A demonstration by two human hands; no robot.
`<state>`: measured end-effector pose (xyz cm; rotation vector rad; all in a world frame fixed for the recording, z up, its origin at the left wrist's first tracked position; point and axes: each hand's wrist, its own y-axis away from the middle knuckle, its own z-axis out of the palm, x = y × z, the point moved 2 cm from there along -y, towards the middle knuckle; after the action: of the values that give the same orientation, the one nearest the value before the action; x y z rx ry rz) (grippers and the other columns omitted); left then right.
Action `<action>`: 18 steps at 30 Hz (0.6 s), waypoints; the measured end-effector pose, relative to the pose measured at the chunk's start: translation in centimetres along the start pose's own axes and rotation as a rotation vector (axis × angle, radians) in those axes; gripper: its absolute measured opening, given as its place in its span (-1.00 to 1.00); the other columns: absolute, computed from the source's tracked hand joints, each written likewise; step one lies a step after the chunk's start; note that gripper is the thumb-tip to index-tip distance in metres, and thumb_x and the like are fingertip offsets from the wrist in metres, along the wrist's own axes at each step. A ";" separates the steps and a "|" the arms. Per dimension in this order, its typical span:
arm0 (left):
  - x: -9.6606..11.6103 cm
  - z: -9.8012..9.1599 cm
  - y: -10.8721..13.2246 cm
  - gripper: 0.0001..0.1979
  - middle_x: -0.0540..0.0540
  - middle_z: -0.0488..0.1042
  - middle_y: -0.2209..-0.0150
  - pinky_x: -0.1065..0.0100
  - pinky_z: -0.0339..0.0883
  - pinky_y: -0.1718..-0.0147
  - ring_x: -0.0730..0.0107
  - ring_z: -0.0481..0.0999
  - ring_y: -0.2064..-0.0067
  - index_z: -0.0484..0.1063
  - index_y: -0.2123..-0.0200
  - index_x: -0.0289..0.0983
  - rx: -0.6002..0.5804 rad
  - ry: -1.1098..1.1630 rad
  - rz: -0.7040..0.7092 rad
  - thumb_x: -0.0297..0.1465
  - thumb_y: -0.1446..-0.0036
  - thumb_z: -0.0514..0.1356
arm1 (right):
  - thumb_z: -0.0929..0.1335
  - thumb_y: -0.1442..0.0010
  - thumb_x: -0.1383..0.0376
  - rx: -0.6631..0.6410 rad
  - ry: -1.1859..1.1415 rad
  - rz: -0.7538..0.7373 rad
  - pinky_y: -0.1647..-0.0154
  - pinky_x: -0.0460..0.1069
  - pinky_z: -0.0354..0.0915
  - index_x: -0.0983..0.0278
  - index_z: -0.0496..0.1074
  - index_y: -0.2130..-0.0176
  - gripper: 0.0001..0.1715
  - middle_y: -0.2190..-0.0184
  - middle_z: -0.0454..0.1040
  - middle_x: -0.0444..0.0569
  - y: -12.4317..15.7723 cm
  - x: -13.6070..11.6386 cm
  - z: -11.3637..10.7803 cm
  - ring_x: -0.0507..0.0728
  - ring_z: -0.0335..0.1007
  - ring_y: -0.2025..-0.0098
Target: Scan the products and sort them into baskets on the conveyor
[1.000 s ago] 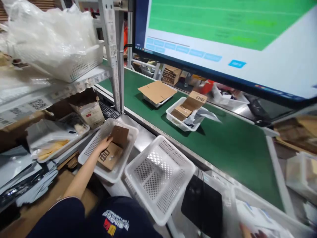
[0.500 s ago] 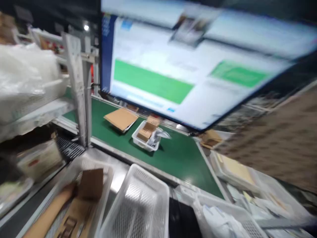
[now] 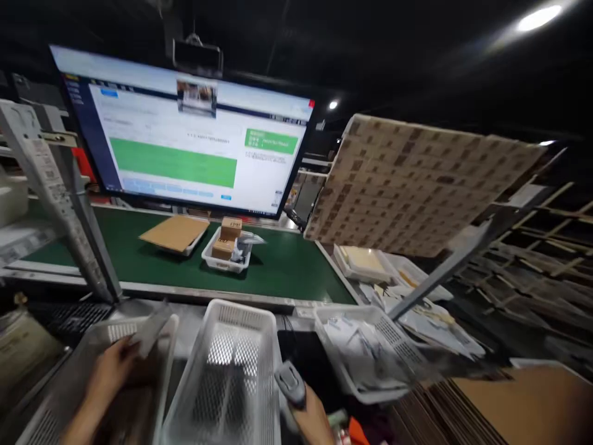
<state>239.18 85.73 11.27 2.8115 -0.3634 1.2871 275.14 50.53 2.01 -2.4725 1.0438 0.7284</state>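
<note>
A: So, where's the left hand (image 3: 109, 371)?
B: Low left, inside the left basket (image 3: 50, 402). Fingers are at a flat piece (image 3: 149, 327) that tilts up by the basket's far rim. Too blurred to tell if the grip's closed on it or only touching.
A: And the right hand (image 3: 317, 423)?
B: Bottom centre, grip wrapped round a grey scanner (image 3: 290, 382). Scanner head points up & away, just right of the middle basket (image 3: 231, 364).
A: Middle basket, what's that?
B: White mesh, standing btw the left basket & a right basket (image 3: 343, 371) w/ white papers or bags in it. All three are on the table (image 3: 134, 307).
A: Behind them?
B: Green belt (image 3: 296, 272) runs across. On it there's a tray (image 3: 192, 246) w/ a cardboard sheet (image 3: 173, 232) on top. Just beside it is a small basket (image 3: 217, 264) w/ little boxes (image 3: 227, 238) & a plastic bag.
A: Above?
B: Monitor (image 3: 185, 154), green bars on screen.
A: Rest?
B: Tilted stack of flat cartons (image 3: 417, 185) at right, more cardboard (image 3: 532, 395) lower right. Keyboard (image 3: 69, 315) is far left, near a labelled post (image 3: 50, 185).
</note>
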 end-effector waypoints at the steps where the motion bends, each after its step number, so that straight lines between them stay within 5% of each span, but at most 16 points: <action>1: 0.0 1.1 1.5 -0.67 -0.21 0.69 0.27 -0.05 0.59 0.05 -0.25 0.72 0.07 0.56 0.30 -0.13 -0.037 0.010 -0.008 -0.02 -0.02 0.26 | 0.44 -0.04 0.29 -0.099 -0.028 0.007 0.03 0.15 0.59 0.16 0.59 0.12 -0.66 0.14 0.73 0.07 0.6 -1.1 -0.3 0.38 0.73 0.04; 3: 0.7 4.5 3.9 -0.65 -0.26 0.71 0.30 -0.08 0.56 0.01 -0.34 0.72 0.07 0.57 0.31 -0.13 -0.142 0.034 -0.002 -0.06 0.07 0.20 | 0.44 -0.15 0.27 -0.263 -0.008 -0.029 0.01 0.12 0.52 0.22 0.56 0.14 -0.77 0.11 0.69 0.12 1.4 -4.1 -1.3 0.36 0.68 0.01; 7: 1.1 12.1 7.4 -0.53 -0.17 0.62 0.46 0.09 0.53 0.19 -0.03 0.69 0.34 0.62 0.09 -0.29 -0.380 0.036 -0.023 -0.09 -0.12 0.16 | 0.47 -0.23 0.25 -0.429 0.048 -0.115 0.07 0.02 0.36 0.26 0.51 0.10 -0.76 0.07 0.60 0.10 1.9 -9.5 -2.4 0.28 0.58 0.04; 10: 0.2 14.8 10.0 -0.63 -0.14 0.60 0.46 0.19 0.47 0.30 0.08 0.65 0.38 0.62 0.17 -0.29 -0.445 0.027 -0.043 -0.15 -0.20 0.17 | 0.48 -0.25 0.25 -0.498 0.043 -0.116 0.09 -0.01 0.27 0.27 0.49 0.06 -0.73 0.02 0.54 0.07 2.7 -10.7 -2.6 0.22 0.52 0.05; 12: -0.5 15.0 11.3 -0.67 -0.15 0.61 0.43 0.19 0.49 0.30 0.08 0.65 0.37 0.62 0.18 -0.29 -0.445 0.014 -0.053 -0.18 -0.21 0.19 | 0.46 -0.28 0.25 -0.524 0.044 -0.104 0.10 -0.01 0.24 0.29 0.49 0.04 -0.74 0.01 0.52 0.06 3.4 -10.3 -2.5 0.21 0.51 0.06; 14: -0.9 14.3 11.7 -0.60 -0.20 0.70 0.22 0.16 0.55 0.19 0.07 0.69 0.27 0.61 -0.02 -0.31 -0.397 0.002 -0.054 -0.19 -0.24 0.23 | 0.45 -0.27 0.29 -0.532 0.035 -0.100 0.08 0.00 0.24 0.29 0.48 0.03 -0.74 0.00 0.51 0.07 4.0 -9.3 -2.3 0.22 0.50 0.04; 16: -1.3 12.6 10.8 -0.41 -0.32 0.64 -0.16 0.10 0.55 -0.06 0.00 0.69 -0.03 0.45 -0.30 -0.33 -0.270 -0.034 -0.061 -0.21 -0.27 0.28 | 0.45 -0.23 0.33 -0.529 0.022 -0.101 0.08 0.00 0.25 0.28 0.48 0.04 -0.72 0.02 0.52 0.07 4.3 -8.1 -1.9 0.23 0.50 0.03; 18: -1.9 10.3 8.9 -0.19 -0.47 0.36 -0.44 0.02 0.37 -0.35 -0.13 0.45 -0.39 0.20 -0.48 -0.40 -0.082 -0.109 -0.095 -0.22 -0.28 0.33 | 0.45 -0.19 0.38 -0.523 0.024 -0.105 0.10 0.00 0.24 0.27 0.47 0.05 -0.70 0.05 0.52 0.06 4.5 -7.0 -1.4 0.23 0.49 0.03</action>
<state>243.66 76.25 2.43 2.7998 -0.2752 1.0787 268.16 50.72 6.67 -2.9489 0.7961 1.0490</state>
